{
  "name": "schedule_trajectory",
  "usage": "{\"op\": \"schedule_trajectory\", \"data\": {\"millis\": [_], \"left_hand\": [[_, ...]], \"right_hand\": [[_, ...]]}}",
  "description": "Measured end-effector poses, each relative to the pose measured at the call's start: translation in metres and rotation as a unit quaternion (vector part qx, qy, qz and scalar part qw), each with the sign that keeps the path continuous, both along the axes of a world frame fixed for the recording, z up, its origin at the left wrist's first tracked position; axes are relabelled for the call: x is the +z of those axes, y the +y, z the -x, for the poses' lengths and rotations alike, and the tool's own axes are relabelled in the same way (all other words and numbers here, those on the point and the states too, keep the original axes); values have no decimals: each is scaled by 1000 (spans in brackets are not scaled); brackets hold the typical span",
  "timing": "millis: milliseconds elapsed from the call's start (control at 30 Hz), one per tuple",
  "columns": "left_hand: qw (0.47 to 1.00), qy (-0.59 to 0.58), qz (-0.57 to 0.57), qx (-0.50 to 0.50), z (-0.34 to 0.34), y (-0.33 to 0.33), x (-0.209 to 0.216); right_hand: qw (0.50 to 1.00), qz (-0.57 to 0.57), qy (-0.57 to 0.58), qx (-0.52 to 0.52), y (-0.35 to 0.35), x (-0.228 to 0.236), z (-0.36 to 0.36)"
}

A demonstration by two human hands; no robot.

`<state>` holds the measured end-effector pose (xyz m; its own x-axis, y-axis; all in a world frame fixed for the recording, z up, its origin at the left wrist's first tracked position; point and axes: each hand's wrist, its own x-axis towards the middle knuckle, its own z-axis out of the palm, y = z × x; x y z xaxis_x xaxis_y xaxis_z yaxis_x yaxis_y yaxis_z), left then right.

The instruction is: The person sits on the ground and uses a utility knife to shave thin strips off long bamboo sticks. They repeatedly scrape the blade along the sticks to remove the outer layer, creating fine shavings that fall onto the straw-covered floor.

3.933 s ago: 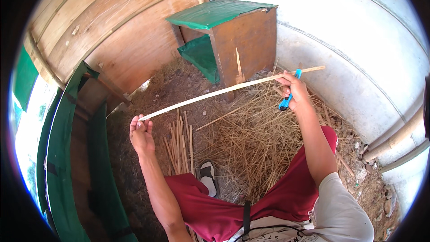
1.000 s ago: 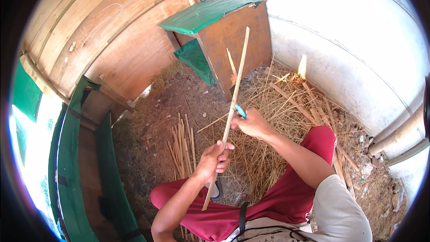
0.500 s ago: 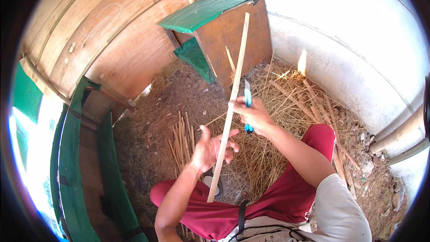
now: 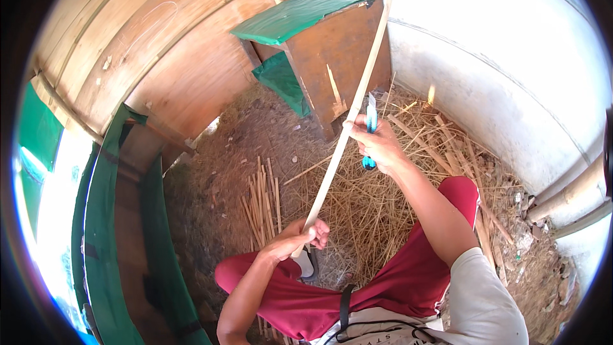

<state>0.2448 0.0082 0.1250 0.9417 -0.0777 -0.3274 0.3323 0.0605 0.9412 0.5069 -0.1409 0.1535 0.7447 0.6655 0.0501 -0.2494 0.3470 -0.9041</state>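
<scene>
A long, pale bamboo strip (image 4: 332, 167) slants across in front of me, its far end up and to the right. Its lower end is gripped by my left hand (image 4: 292, 240), with the thumb over the strip and the fingers curled. Farther up, the thumb and fingers of my right hand (image 4: 383, 145) pinch the same strip. That hand also holds a blue utility knife (image 4: 371, 120) upright, its blade out and pointing up beside the strip. Part of the knife's handle is hidden by the fingers.
Several cut strips (image 4: 260, 199) lie in a bundle beyond my left knee. Thin shavings (image 4: 357, 217) cover the ground between my legs. A wooden cabinet with a green top (image 4: 306, 16) stands ahead. Longer slats (image 4: 450, 153) lie at the right, near the white wall (image 4: 485, 83).
My left hand has closed on the strip's lower end, where it was loose and spread before. My right hand has moved up and right with the knife; the strip now leans more to the right.
</scene>
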Motion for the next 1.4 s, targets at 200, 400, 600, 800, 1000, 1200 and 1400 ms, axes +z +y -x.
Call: {"op": "schedule_trajectory", "data": {"millis": [200,400,600,800,1000,1200,1400], "left_hand": [[994,94,23,53,-8,-32,1],[927,-45,-271,257,-9,-64,-27],[880,-22,-364,303,-28,-67,-46],[856,-5,-408,318,-19,-86,-58],[869,34,-380,314,-18,-97,-34],[867,77,-395,293,-1,-101,-30],[875,114,-395,255,17,-111,-26]], "right_hand": [[998,42,-41,23,-6,3,-4],[912,263,-313,-44,-6,-3,8],[708,396,-584,-24,-4,-29,50],[640,443,-627,-17,-4,-46,63],[652,423,-625,-73,7,-54,58],[639,428,-634,-77,15,-66,65],[632,438,-634,-87,19,-79,57]]}}
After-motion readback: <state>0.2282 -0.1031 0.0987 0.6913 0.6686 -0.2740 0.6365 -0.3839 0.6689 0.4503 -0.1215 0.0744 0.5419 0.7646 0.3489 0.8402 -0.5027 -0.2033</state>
